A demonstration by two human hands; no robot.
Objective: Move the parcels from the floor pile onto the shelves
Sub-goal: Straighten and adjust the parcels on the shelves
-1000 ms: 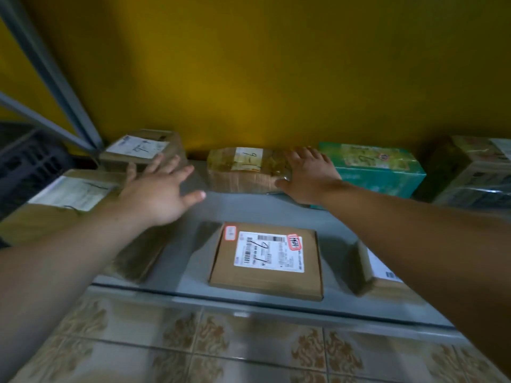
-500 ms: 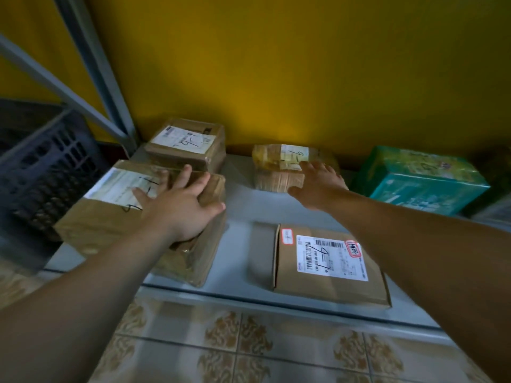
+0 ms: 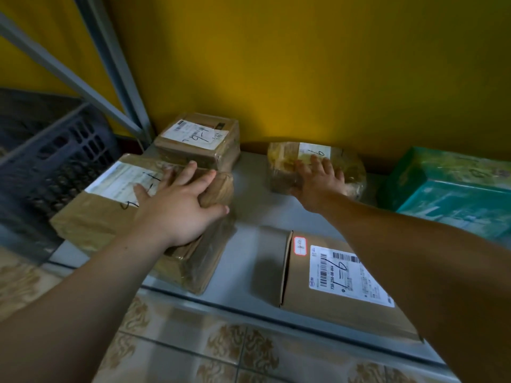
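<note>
Brown parcels (image 3: pixel 199 136), teal parcel (image 3: pixel 453 194) flat on grey shelf (image 3: pixel 249 189).

Under the left grip (image 3: pixel 177 208), the parcel (image 3: pixel 91 217) is brown paper under wrinkled, glossy tape, with a matt white paper label. The small box (image 3: pixel 199 139) just past that grip is cardboard, also taped shiny. Under the right grip (image 3: pixel 320 181), the bundle (image 3: pixel 351 167) is crinkled clear plastic, glossy. The flat box (image 3: pixel 301 286), nearer than that grip, is smooth matt cardboard. To its right, the green box (image 3: pixel 448 200) wears shiny film. The shelf (image 3: pixel 254 194) looks like smooth grey metal. The crate (image 3: pixel 63 150) left of the left grip is dull dark plastic. The tiles (image 3: pixel 221 349) are glazed.
</note>
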